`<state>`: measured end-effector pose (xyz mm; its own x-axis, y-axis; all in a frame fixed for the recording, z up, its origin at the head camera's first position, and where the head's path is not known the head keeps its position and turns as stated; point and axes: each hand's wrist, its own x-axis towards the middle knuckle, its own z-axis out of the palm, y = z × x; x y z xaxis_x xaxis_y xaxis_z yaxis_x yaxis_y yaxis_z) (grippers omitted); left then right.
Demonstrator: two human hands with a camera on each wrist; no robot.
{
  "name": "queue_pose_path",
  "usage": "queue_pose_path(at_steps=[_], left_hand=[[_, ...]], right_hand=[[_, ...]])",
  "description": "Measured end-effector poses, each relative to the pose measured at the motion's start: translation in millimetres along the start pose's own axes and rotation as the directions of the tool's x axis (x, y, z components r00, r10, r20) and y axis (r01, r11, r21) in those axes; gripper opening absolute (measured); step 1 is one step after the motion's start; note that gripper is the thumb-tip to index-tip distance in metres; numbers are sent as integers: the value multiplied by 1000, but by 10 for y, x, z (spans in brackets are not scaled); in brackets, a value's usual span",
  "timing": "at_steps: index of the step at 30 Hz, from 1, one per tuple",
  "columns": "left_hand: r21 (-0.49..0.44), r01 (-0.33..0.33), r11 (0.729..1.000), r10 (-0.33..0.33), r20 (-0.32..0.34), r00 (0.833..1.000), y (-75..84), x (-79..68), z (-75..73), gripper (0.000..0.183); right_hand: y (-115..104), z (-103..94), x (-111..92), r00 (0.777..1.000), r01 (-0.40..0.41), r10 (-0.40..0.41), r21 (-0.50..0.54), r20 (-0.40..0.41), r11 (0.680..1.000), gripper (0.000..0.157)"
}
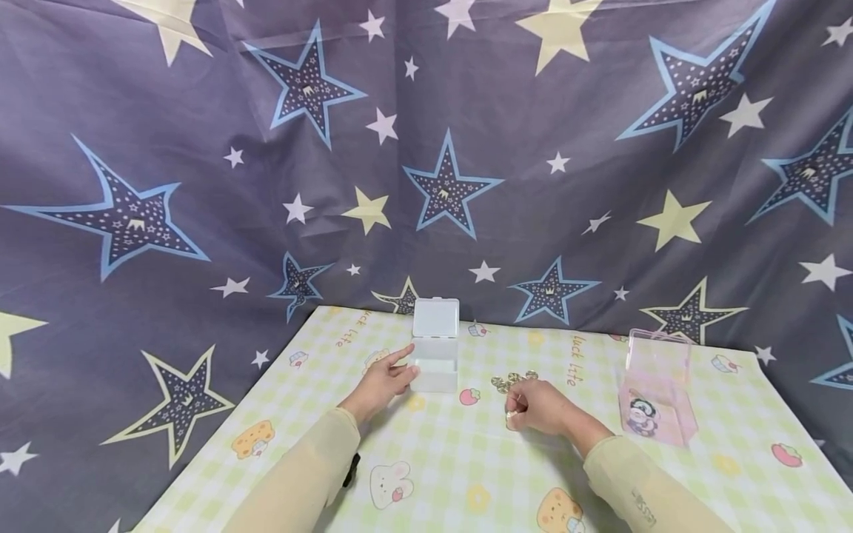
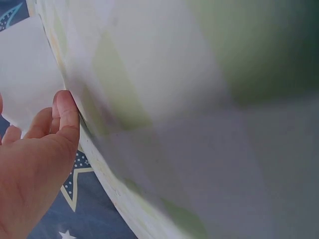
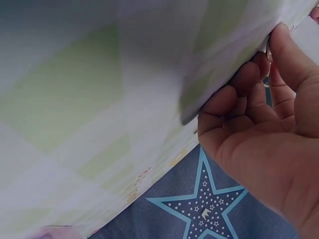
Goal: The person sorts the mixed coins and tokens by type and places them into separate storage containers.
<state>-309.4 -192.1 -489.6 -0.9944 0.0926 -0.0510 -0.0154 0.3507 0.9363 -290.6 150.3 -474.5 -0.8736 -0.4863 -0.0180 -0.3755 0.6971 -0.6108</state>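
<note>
Head view: white flip-lid box [image 1: 435,382] sits left of the right hand [image 1: 538,407], coin-like discs [image 1: 514,377] just past its fingers. Left wrist: left hand [image 2: 37,164]'s way closer, loosely straight fingers touching the box. Right wrist: thumb and fingertip pinching one disc [image 3: 269,53].

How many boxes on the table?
2: a white box at the left hand, and a clear pink box to the right of the right hand. No other shows.

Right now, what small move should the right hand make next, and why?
Probably lift the small round piece toward the white box: the right hand pinches it, the box's lid stands open, and the left hand touches the box's side.
</note>
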Motion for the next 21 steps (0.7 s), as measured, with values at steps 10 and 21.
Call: queue_pose_path(at_steps=[10, 21], left_hand=[[11, 5, 1000, -5, -6, 1000, 19, -3, -5, 62], [16, 4, 1000, -4, -5, 1000, 19, -8, 1, 62]], right_hand=[[30, -97, -23, 998, 54, -58, 86, 40, 995, 11], [117, -133, -5, 999, 40, -44, 114, 31, 993, 11]])
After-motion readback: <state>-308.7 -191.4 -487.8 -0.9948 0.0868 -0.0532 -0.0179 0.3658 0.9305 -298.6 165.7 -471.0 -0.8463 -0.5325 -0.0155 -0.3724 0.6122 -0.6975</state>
